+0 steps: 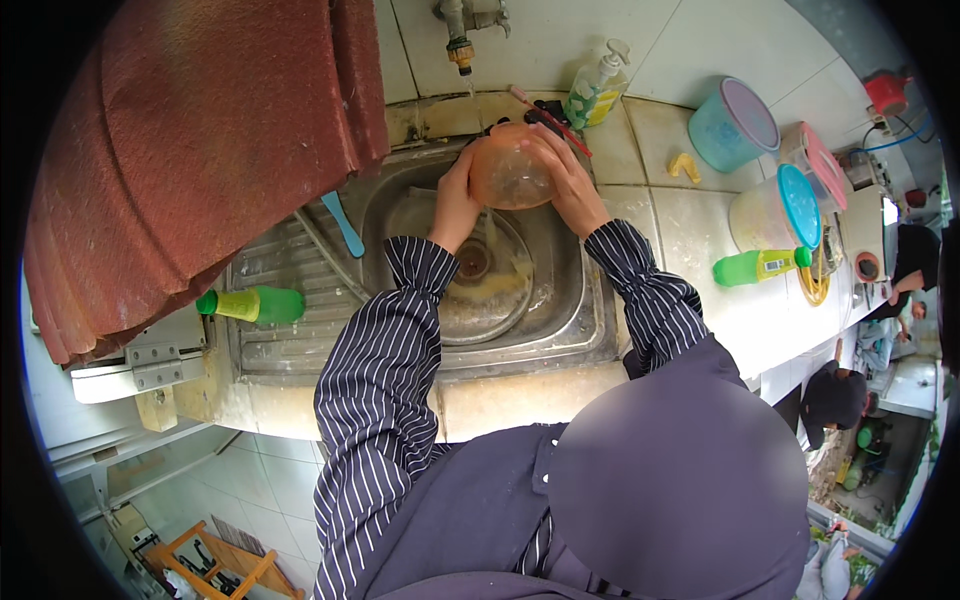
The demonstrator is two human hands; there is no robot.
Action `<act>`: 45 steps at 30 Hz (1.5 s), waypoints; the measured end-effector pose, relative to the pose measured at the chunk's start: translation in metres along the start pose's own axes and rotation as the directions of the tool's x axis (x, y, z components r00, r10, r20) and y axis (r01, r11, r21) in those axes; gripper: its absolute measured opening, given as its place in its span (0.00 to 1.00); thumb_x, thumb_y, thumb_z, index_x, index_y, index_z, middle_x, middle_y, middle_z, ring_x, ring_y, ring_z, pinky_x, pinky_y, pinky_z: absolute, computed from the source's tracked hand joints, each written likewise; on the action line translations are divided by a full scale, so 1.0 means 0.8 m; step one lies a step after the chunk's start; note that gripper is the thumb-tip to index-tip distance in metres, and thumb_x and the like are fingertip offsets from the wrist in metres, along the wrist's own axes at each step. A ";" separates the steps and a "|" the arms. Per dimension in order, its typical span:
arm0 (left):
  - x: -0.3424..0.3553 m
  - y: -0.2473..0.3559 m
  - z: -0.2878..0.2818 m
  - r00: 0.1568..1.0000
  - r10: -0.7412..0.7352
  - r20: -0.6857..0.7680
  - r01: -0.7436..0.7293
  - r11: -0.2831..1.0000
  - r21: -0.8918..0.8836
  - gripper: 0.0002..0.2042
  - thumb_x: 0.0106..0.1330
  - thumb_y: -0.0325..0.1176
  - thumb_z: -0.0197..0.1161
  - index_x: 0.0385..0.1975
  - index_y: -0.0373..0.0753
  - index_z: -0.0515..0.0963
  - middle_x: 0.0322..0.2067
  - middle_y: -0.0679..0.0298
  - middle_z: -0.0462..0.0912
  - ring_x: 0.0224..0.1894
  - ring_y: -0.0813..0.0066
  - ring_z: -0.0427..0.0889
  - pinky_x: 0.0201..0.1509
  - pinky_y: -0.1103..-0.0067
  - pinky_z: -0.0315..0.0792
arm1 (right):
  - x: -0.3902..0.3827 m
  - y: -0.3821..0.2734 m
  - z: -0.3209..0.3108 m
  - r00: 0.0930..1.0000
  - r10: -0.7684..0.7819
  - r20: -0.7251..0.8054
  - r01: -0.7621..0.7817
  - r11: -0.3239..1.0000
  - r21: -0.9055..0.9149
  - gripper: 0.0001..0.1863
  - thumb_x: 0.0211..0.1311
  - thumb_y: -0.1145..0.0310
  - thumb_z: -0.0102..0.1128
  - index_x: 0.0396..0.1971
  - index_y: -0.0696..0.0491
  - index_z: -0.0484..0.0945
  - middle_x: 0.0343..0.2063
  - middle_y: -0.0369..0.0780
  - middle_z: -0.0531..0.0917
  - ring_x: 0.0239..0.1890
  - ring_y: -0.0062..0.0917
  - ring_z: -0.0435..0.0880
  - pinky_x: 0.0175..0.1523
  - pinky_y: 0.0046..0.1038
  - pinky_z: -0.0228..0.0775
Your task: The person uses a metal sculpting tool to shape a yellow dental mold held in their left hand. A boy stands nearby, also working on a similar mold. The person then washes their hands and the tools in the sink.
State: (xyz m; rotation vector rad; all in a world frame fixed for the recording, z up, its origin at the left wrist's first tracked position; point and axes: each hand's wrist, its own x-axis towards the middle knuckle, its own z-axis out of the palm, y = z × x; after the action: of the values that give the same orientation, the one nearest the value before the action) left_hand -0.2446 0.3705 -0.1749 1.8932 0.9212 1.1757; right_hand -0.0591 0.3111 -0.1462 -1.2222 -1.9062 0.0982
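Observation:
My left hand [457, 208] and my right hand [572, 188] grip a translucent orange plastic bowl [511, 175] from its two sides. The bowl is tilted, its rounded outside facing up at me, over the far part of the metal sink [578, 290]. Just beyond it, a thin stream of water falls from the metal tap [459, 50]. Below my hands, a round see-through basin [527, 300] sits in the sink, with some yellowish residue over its bottom. The fingertips at the bowl's far side are partly hidden.
On the left drainboard lie a blue flat-handled utensil [344, 225] and a green bottle [265, 304]. A reddish-brown panel [220, 150] covers the upper left. At the right stand a pump soap bottle [597, 88], lidded tubs [735, 125] and another green bottle [752, 267]. Other people are at far right.

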 end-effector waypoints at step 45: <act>0.041 -0.011 -0.034 0.714 -0.683 0.153 0.683 0.632 -0.366 0.19 0.72 0.36 0.37 0.61 0.42 0.61 0.45 0.54 0.74 0.31 0.67 0.82 0.30 0.74 0.83 | 0.107 0.033 0.075 0.908 -0.039 0.417 0.116 0.980 -0.161 0.14 0.56 0.70 0.55 0.43 0.56 0.78 0.45 0.47 0.78 0.51 0.42 0.74 0.53 0.38 0.67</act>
State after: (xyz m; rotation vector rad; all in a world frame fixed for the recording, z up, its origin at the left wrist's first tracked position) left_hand -0.2603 0.4079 -0.1601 1.0363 1.1560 0.7949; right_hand -0.0956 0.4126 -0.1453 -1.3222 -2.3734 0.1521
